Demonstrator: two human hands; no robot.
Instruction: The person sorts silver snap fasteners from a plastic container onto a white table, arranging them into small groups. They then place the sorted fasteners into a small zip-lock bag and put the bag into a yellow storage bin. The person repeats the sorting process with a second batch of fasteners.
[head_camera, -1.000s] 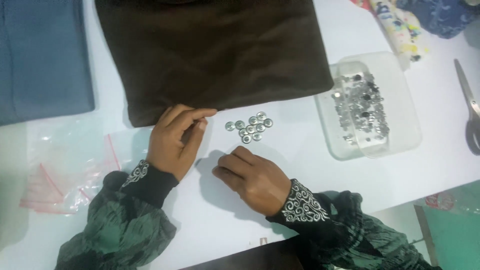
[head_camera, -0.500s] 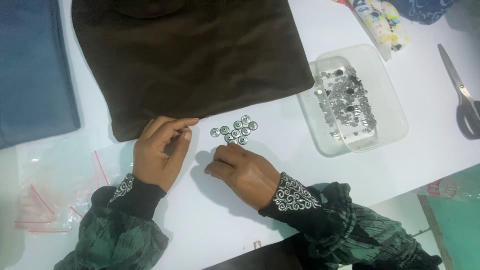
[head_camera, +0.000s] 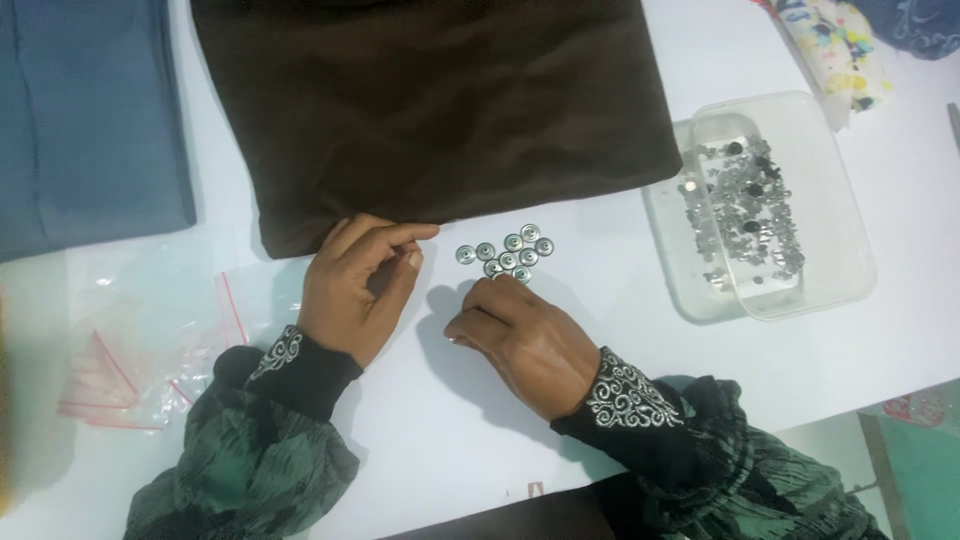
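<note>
While both hands rest on the white table (head_camera: 700, 400), small silver snap buttons (head_camera: 507, 254) lie clustered just below the brown fabric (head_camera: 440, 100). Right hand (head_camera: 525, 335): fingers curled at the cluster's lower edge, seemingly picking one; grip hidden. Left hand (head_camera: 360, 285): fingers pinched together beside the fabric's hem, contents not visible. Step judged: sorting or selecting snaps; next calls for a fine fingertip pinch. Clear tray (head_camera: 800, 290) of more snaps stands apart, right. Since the earlier frame, the right hand has moved up to the cluster.

white table (head_camera: 300, 470) bears brown cloth (head_camera: 440, 100), blue cloth (head_camera: 85, 120), metal buttons (head_camera: 505, 253), plastic container (head_camera: 820, 210).
</note>
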